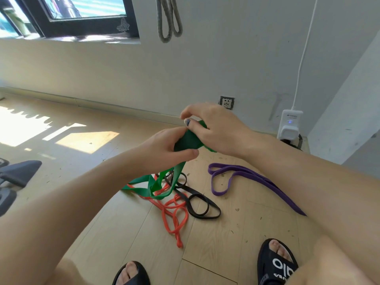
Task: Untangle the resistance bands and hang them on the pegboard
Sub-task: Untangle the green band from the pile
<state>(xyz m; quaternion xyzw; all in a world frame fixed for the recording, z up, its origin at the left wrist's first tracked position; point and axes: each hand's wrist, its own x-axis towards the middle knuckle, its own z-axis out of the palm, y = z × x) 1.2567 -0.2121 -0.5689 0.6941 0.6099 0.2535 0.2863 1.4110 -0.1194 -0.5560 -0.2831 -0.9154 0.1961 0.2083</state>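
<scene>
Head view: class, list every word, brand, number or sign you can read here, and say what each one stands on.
White letters on the strap of the black sandal: cut off and seen at an angle, not readable as a word.
Small grey logo and line of print on the white plug-in device: too small and blurred to read.
Wall socket: no readable text.
Green band, held in both hands: no print visible.

green band (186, 144) bunched up top, tail dropping into orange band (174, 210) and black band (197, 200) tangle on floor; purple band (242, 177) lies apart.

Bands (174, 204) on wooden floor (115, 212)
</scene>
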